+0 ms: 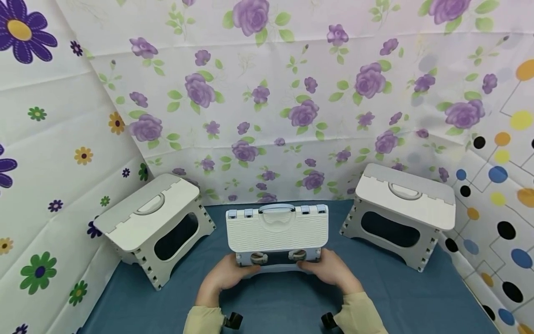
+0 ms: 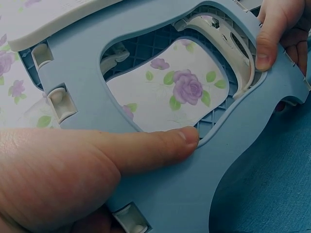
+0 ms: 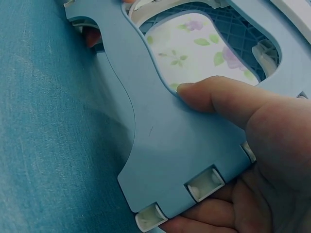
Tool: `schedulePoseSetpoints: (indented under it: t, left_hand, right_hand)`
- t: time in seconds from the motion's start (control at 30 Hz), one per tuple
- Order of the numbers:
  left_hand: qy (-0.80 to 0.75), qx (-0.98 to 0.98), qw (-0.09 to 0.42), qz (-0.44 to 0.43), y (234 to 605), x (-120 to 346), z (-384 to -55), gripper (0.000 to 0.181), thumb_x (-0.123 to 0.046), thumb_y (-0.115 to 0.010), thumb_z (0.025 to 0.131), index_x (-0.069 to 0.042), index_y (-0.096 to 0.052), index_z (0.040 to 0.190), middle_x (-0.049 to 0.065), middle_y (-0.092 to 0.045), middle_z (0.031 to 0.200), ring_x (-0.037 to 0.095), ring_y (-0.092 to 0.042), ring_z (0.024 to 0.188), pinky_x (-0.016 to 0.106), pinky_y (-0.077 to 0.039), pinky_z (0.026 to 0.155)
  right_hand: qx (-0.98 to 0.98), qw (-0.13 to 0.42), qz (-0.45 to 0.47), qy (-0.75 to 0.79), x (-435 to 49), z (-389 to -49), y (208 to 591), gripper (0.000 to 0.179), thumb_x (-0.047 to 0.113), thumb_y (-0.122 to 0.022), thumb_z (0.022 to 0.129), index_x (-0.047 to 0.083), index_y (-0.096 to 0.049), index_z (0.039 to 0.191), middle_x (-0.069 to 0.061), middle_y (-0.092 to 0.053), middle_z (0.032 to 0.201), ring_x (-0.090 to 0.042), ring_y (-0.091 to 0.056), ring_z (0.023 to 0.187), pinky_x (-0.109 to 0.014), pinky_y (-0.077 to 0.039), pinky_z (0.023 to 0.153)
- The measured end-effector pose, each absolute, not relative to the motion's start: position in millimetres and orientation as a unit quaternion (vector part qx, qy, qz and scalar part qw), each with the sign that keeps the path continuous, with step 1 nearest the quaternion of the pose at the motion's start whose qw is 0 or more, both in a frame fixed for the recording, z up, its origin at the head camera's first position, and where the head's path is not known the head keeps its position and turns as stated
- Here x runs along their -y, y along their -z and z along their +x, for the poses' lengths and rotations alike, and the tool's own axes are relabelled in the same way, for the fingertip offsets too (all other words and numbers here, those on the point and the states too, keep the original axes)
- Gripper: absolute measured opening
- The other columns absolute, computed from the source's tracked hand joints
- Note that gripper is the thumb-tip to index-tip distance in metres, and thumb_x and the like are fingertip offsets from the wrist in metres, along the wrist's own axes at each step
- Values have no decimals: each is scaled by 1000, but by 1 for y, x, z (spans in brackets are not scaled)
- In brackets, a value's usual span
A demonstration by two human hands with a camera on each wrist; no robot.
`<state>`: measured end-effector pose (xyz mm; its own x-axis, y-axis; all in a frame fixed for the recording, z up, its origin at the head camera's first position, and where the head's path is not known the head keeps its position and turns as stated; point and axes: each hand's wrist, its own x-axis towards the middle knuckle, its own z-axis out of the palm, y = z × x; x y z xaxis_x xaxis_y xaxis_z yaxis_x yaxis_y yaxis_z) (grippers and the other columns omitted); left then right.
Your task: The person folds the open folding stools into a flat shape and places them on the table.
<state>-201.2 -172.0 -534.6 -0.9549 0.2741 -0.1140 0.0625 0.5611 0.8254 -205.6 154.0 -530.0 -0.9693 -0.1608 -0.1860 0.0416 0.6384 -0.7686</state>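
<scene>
A small folding step stool [image 1: 277, 236] with a textured white top is at the middle of the table, between my two hands. My left hand [image 1: 227, 273] grips its left end, the thumb lying across the light blue side panel [image 2: 180, 189] beside the oval opening. At the other end my right hand [image 1: 333, 269] holds on likewise, thumb [image 3: 204, 94] on the panel's face and fingers curled behind its hinged edge. Both wrist views show white inner pieces through the opening. Whether the stool's feet touch the table cannot be seen.
An unfolded white stool [image 1: 167, 199] stands at the left, angled inward, and another [image 1: 409, 195] stands at the right. A blue cloth [image 1: 283, 311] covers the table. Flowered sheets [image 1: 267, 125] hang behind and at the left; a dotted one [image 1: 496, 204] hangs at the right.
</scene>
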Motion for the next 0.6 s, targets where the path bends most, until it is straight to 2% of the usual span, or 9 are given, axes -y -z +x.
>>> schedulePoseSetpoints:
  t: [0.23, 0.3, 0.5, 0.6]
  left_hand:
    - [-454, -877, 114, 106, 533, 172, -200, 75, -40, -86, 93, -8, -56, 153, 19, -65, 142, 43, -61, 132, 65, -47, 106]
    - [-457, -876, 115, 105, 533, 172, -199, 76, -39, -87, 92, -8, -55, 154, 18, -64, 144, 42, -60, 133, 65, -46, 107]
    - [-466, -870, 115, 110, 534, 174, -201, 77, -38, -88, 92, -9, -54, 155, 17, -64, 143, 42, -59, 134, 66, -45, 108]
    - [-476, -863, 122, 121, 535, 177, -203, 78, -39, -87, 92, -9, -53, 156, 16, -65, 142, 40, -60, 132, 64, -46, 108]
  right_hand:
    - [-896, 115, -36, 428, -154, -202, 528, 67, 43, -87, 90, 13, -65, 145, -18, -66, 141, -27, -64, 107, -56, -53, 95]
    - [-895, 114, -38, 429, -154, -202, 528, 65, 42, -88, 89, 13, -66, 144, -16, -68, 139, -26, -64, 107, -56, -53, 94]
    - [-891, 116, -46, 436, -155, -205, 531, 62, 41, -88, 89, 12, -68, 140, -13, -72, 131, -24, -60, 92, -47, -50, 81]
    - [-887, 117, -56, 443, -157, -207, 533, 63, 41, -87, 89, 12, -67, 141, -12, -72, 131, -24, -61, 94, -46, -50, 83]
